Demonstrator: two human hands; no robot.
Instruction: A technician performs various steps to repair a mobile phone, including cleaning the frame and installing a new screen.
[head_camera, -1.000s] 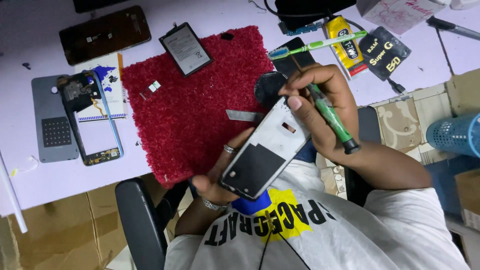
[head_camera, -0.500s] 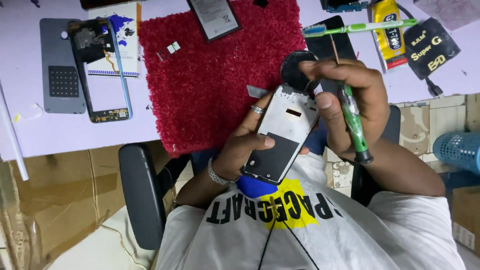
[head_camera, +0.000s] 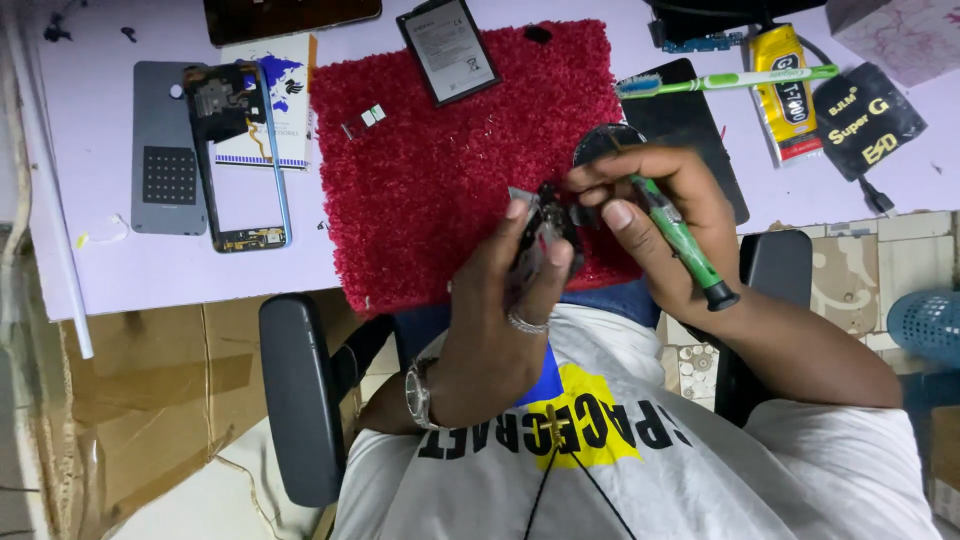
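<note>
Two hands, one green screwdriver (head_camera: 680, 243), one held phone (head_camera: 545, 240), one red mat (head_camera: 460, 150), one battery (head_camera: 449, 50), one toothbrush (head_camera: 725, 80) and two glue tubes are counted.

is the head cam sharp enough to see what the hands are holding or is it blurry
Head view: evenly lit, table things crisp; the small dark part in the left hand is dim and slightly motion-blurred; the green screwdriver in the right hand reads clearly.
</note>
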